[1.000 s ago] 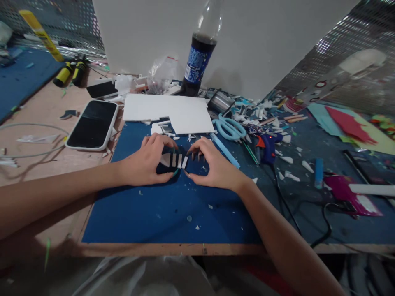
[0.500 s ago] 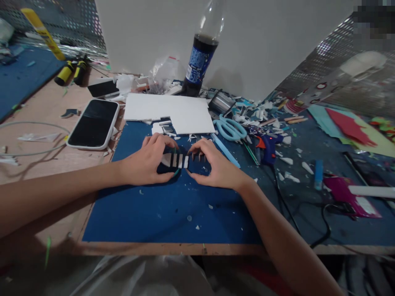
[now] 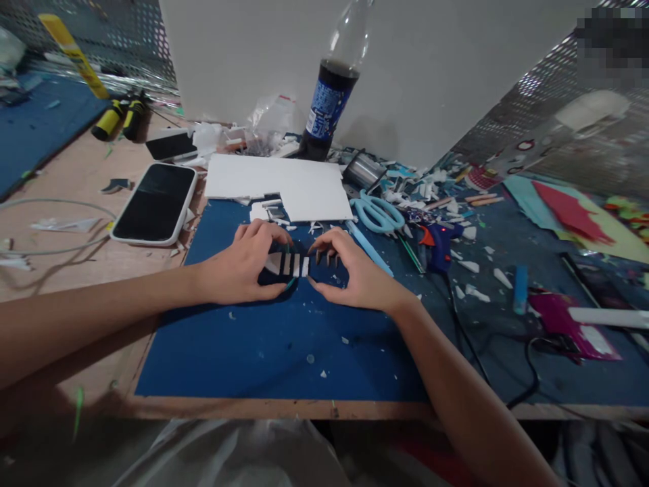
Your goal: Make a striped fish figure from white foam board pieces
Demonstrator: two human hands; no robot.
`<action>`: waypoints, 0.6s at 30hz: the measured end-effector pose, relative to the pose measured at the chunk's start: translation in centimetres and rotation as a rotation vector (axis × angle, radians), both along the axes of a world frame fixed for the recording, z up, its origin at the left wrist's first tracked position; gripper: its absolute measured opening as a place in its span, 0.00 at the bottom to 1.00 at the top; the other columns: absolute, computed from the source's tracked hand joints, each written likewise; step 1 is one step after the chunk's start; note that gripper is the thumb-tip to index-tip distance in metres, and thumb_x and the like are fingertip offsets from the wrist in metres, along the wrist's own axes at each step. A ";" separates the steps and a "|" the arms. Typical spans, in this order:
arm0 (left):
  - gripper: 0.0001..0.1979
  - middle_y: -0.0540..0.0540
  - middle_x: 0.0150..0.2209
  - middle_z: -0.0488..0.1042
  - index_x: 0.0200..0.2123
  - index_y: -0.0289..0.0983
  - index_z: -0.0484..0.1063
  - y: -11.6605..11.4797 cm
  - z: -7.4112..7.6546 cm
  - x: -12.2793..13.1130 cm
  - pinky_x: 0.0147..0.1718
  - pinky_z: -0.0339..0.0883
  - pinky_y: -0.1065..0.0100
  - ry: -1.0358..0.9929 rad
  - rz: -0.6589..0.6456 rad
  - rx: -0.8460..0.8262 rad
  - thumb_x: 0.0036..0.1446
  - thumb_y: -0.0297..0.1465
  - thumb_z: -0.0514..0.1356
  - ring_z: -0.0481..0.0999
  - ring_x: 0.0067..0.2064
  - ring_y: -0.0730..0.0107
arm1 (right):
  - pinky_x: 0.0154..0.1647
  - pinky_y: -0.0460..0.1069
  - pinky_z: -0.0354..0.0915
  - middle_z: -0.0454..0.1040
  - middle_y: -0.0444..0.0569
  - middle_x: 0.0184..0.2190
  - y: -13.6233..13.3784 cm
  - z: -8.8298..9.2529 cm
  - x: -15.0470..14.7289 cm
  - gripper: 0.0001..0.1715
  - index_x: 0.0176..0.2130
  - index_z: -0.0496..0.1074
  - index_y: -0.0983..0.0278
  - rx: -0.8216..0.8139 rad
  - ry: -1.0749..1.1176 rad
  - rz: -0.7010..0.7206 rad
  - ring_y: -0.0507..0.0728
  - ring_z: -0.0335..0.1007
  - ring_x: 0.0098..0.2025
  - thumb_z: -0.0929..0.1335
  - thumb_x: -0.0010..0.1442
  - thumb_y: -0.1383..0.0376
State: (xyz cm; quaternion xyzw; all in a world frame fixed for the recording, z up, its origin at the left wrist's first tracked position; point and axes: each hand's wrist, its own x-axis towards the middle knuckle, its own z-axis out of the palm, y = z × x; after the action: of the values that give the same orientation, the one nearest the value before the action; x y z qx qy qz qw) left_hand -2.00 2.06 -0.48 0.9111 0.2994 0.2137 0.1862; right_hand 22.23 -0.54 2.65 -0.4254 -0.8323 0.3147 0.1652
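Note:
A small piece with black and white stripes (image 3: 286, 264) lies low over the blue mat (image 3: 243, 358), between my two hands. My left hand (image 3: 248, 265) curls round its pale left end, with thumb and index finger along its two long sides. Something teal shows at those fingertips, perhaps the nails. From the right, my right hand (image 3: 349, 274) bends into a C, its thumb and index tips at the corners of the white end strip. The other right fingers curl beneath, partly in shadow. The piece's left end is partly hidden by my left hand.
Behind the hands lie a notched white board (image 3: 284, 179) and blue scissors (image 3: 378, 211). A cola bottle (image 3: 329, 108) stands at the back. A phone (image 3: 155, 203) is at left, a blue glue gun (image 3: 440, 247) with its cable at right. White scraps (image 3: 476, 293) are scattered about.
Both hands and the striped piece stay nearly where they were. The right fingers have shifted very slightly. The view has moved a little.

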 end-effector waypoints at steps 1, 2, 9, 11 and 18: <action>0.22 0.35 0.47 0.65 0.47 0.36 0.55 0.0 0.0 0.0 0.42 0.62 0.50 -0.003 -0.005 0.006 0.56 0.40 0.58 0.66 0.47 0.51 | 0.41 0.53 0.64 0.60 0.51 0.43 0.0 -0.1 0.0 0.19 0.48 0.58 0.58 -0.003 0.007 -0.012 0.57 0.61 0.42 0.66 0.58 0.60; 0.22 0.35 0.47 0.65 0.47 0.36 0.55 -0.1 0.1 0.0 0.42 0.62 0.50 -0.007 -0.007 0.014 0.56 0.40 0.58 0.66 0.47 0.50 | 0.40 0.53 0.64 0.60 0.51 0.43 0.0 -0.1 0.1 0.18 0.47 0.58 0.58 -0.005 0.011 -0.026 0.57 0.60 0.41 0.66 0.59 0.60; 0.16 0.38 0.50 0.69 0.44 0.39 0.54 -0.8 0.5 -0.1 0.45 0.55 0.50 -0.020 -0.093 0.234 0.58 0.37 0.57 0.62 0.52 0.48 | 0.40 0.52 0.63 0.60 0.50 0.42 0.1 -0.6 -0.1 0.14 0.45 0.58 0.59 0.045 -0.002 -0.063 0.56 0.60 0.39 0.65 0.59 0.65; 0.13 0.40 0.50 0.70 0.43 0.40 0.55 -0.9 0.4 -0.1 0.45 0.54 0.50 -0.009 -0.116 0.276 0.59 0.36 0.56 0.62 0.52 0.48 | 0.40 0.52 0.63 0.60 0.50 0.41 0.1 -0.7 -0.2 0.14 0.45 0.58 0.59 0.061 -0.007 -0.061 0.56 0.60 0.39 0.65 0.58 0.66; 0.12 0.43 0.49 0.72 0.43 0.40 0.56 -0.9 0.4 -0.1 0.43 0.53 0.53 0.000 -0.144 0.318 0.60 0.36 0.55 0.64 0.50 0.49 | 0.38 0.52 0.63 0.59 0.52 0.41 0.0 -0.7 -0.4 0.14 0.44 0.56 0.60 0.152 -0.046 -0.068 0.56 0.61 0.39 0.64 0.58 0.67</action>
State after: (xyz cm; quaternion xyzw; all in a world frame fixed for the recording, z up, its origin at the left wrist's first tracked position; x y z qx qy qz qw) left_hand -2.09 1.18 -0.11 0.9482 0.1956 0.2445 0.0544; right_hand 21.81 -0.55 1.92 -0.4469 -0.8423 0.2352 0.1885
